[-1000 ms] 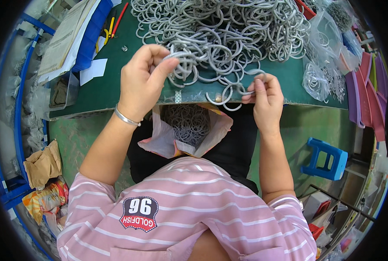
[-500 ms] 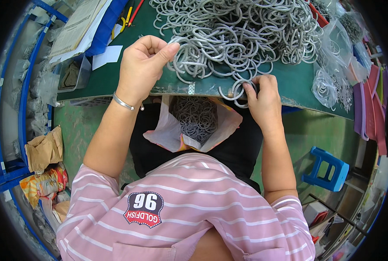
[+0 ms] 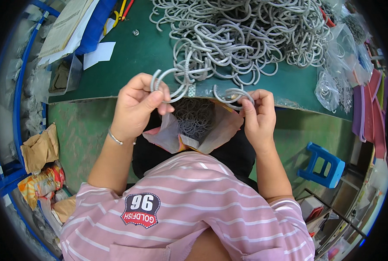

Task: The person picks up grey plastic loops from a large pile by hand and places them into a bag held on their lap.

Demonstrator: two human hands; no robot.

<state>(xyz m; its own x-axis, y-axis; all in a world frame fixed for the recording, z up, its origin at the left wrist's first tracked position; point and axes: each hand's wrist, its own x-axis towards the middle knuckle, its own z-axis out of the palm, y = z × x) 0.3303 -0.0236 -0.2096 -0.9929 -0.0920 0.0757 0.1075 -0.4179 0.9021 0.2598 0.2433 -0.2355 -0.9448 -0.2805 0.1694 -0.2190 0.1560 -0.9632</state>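
My left hand (image 3: 137, 105) pinches grey C-shaped rings (image 3: 179, 96) between thumb and fingers, at the near edge of the green table. How many it holds is hard to tell, as they overlap others of the pile. Thumb and fingertips of my right hand (image 3: 260, 118) are closed on a small bunch of the same grey rings (image 3: 233, 91), just right of the middle. Beyond both hands lies a large tangled heap of grey rings (image 3: 242, 41). Below them, between my legs, an open sack (image 3: 222, 129) has many rings (image 3: 195, 116) inside.
On the green table (image 3: 133, 56) lie a white paper (image 3: 99, 55), yellow- and red-handled tools (image 3: 123, 11) and a small shiny piece (image 3: 135, 32). A clear plastic bag (image 3: 327, 89) sits at the right. Blue shelving (image 3: 19, 87) stands left, a blue stool (image 3: 321, 165) right.
My left hand has come down toward the table edge and now has rings in its pinch. The right hand has moved slightly lower, still gripping its rings. The view has shifted a little.
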